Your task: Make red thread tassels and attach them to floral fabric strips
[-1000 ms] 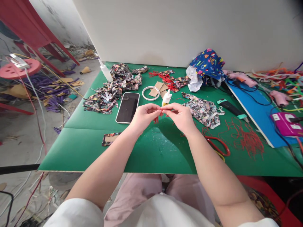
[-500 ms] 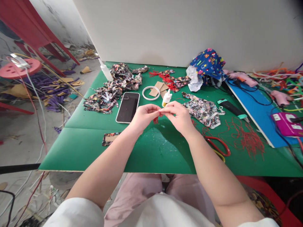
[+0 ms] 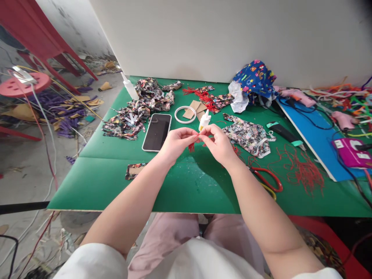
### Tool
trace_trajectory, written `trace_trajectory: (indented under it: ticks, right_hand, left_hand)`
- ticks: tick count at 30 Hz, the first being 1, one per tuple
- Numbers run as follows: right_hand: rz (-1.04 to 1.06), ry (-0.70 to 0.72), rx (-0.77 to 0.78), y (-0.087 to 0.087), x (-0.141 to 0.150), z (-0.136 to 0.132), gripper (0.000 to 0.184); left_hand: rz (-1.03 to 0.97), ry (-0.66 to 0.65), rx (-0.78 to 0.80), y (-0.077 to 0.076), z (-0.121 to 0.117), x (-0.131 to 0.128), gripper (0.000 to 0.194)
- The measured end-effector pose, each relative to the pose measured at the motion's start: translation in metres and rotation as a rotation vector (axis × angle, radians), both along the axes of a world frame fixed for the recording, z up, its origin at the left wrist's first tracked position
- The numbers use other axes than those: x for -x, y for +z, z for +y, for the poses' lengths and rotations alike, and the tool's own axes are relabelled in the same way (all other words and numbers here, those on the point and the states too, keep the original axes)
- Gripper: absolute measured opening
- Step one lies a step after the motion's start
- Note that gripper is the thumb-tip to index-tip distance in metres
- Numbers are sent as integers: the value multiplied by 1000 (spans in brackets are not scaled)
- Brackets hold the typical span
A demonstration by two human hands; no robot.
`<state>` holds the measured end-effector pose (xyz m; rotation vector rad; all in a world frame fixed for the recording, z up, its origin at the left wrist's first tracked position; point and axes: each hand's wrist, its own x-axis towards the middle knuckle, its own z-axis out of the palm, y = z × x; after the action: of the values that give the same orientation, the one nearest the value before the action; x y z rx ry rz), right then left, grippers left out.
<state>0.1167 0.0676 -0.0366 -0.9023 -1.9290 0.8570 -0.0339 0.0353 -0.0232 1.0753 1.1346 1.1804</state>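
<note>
My left hand (image 3: pixel 180 143) and my right hand (image 3: pixel 216 143) meet fingertip to fingertip above the green table (image 3: pixel 197 186). A small red tassel (image 3: pixel 191 147) hangs below the left fingers, which pinch its top. Between the two pinches a bit of red thread shows, its far end hidden by the right fingers. Just beyond the hands stands a small white glue bottle (image 3: pixel 205 120). A phone (image 3: pixel 157 132) lies left of my left hand, and a floral fabric piece (image 3: pixel 247 133) lies right of my right hand.
Red-handled scissors (image 3: pixel 269 180) and loose red threads (image 3: pixel 308 170) lie at the right, near a utility knife (image 3: pixel 286 134). A white ring (image 3: pixel 185 114), cardboard pieces (image 3: pixel 195 108) and crumpled floral fabric (image 3: pixel 151 97) sit farther back. A strip (image 3: pixel 135 171) is partly under my left forearm.
My right fingers have shifted slightly and opened a small gap from the left ones, so red thread now shows between them. The left hand and the tassel stay about where they were.
</note>
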Motion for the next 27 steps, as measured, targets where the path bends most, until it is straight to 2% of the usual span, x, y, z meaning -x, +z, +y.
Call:
trace_trajectory:
  ticks: [9,19,23,27]
  right_hand:
    - [119,28,205,2,0,1,15]
    - [316,115,558,5,-1,2,20]
    - [329,115,615,8,-1,2,21]
    - [314,109,585,5,-2,3,19]
  left_hand:
    - [11,-6,-14,-1,0,1,20]
    - [24,-82,-35,-2,1,3,22]
    - [40,-88,-56,-3,1,4,22]
    - [103,-67,-69,-3,1,4,24]
